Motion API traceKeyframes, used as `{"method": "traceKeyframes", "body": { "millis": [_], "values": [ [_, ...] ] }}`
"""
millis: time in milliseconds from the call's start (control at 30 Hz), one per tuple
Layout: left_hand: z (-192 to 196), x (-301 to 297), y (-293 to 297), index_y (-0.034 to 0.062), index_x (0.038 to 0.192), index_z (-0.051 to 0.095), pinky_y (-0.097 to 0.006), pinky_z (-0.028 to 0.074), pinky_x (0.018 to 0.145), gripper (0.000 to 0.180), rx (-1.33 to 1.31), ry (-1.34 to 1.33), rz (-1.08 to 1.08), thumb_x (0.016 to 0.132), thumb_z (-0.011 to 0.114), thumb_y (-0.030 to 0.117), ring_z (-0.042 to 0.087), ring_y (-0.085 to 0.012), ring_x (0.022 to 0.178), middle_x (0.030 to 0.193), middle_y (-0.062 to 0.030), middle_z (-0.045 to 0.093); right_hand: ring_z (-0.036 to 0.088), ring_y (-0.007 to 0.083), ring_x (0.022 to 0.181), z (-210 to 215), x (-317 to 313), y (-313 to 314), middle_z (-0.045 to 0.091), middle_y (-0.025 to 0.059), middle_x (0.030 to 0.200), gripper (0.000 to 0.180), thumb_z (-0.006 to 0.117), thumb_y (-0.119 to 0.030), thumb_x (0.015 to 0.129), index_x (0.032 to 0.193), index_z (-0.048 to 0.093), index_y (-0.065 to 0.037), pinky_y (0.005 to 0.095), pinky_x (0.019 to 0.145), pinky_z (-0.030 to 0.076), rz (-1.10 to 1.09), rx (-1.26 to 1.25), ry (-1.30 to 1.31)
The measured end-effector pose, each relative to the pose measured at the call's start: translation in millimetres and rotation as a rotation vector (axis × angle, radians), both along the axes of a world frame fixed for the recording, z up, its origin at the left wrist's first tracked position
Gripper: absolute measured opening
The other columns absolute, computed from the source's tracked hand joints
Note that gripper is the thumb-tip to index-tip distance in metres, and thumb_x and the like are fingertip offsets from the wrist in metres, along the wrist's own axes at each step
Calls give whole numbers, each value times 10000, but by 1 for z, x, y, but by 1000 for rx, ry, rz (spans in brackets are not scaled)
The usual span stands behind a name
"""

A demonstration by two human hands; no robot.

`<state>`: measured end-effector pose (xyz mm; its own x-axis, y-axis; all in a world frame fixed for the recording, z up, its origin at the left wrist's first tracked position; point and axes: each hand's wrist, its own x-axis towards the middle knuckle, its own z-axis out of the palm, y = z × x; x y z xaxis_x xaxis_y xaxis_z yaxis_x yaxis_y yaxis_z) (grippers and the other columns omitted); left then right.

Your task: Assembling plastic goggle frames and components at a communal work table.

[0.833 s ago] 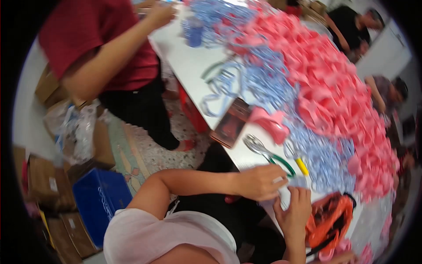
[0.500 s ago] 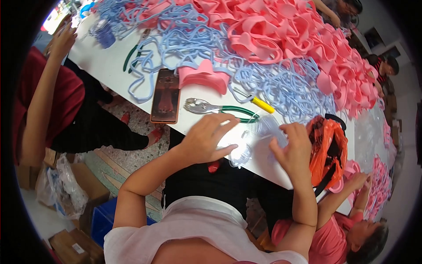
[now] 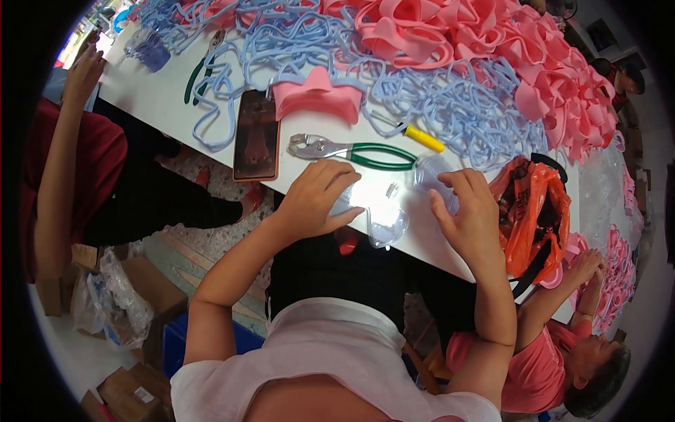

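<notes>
My left hand (image 3: 320,198) hovers at the table's near edge, thumb and fingers spread. A clear plastic piece (image 3: 344,202) shows beside its fingertips; contact is not plain. My right hand (image 3: 470,214) has its thumb and curved fingers apart. Close to those fingers lies another clear, bluish plastic piece (image 3: 430,169), partly hidden by the hand. Between both hands a clear plastic piece (image 3: 388,228) lies at the table edge, blurred by strong glare. Just beyond are slip-joint pliers (image 3: 365,152) with green handles and a yellow-handled screwdriver (image 3: 424,138).
A phone (image 3: 256,137) and a pink mask-like piece with a blue strap (image 3: 320,102) lie farther back. Blue straps (image 3: 443,105) and pink pieces (image 3: 548,77) are heaped behind. An orange plastic bag (image 3: 531,218) sits right. A co-worker (image 3: 541,359) works at right, another person (image 3: 77,155) at left.
The whole view has shifted, so the table things sit higher in the picture. Both hands keep nearly the same place over the table, fingers still apart.
</notes>
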<state>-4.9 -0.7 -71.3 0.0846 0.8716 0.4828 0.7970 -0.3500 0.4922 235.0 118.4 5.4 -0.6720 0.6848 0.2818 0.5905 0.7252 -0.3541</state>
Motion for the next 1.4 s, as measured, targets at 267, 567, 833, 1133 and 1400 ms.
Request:
{"method": "traceKeyframes", "body": {
  "millis": [267,567,833,1133,1400],
  "values": [
    [23,-3,-6,36,1076,634,-376,481,803,497,244,67,24,655,821,223,613,-273,916,1037,-105,626,558,296,718,12,-24,-11,588,145,778,258,629,-243,916,878,606,11,384,666,448,212,-569,2],
    [37,-2,-26,-8,1063,635,-329,515,773,414,608,140,-163,789,759,277,578,-225,919,1083,-85,588,480,119,699,6,-15,-20,546,42,759,382,498,-293,1026,801,571,8,260,640,397,639,-1404,299],
    [28,4,-29,-11,1082,632,-312,524,821,372,738,254,-121,853,706,272,562,-195,970,1077,-62,587,464,124,654,-21,-10,-18,572,72,752,375,546,-292,1002,786,598,10,257,584,372,647,-1654,384],
    [20,5,-33,8,1033,663,-284,505,835,319,859,323,-90,885,670,291,552,-179,968,1048,-26,592,503,108,663,-21,-10,-21,589,66,794,335,561,-276,996,833,613,12,234,594,403,646,-1730,267],
    [17,3,-36,54,973,686,-269,486,847,212,913,349,-111,894,662,249,539,-159,981,1024,-2,592,517,100,689,-24,-10,-25,592,61,825,298,556,-253,1001,868,613,8,230,612,418,688,-1780,236]
  ]
}}
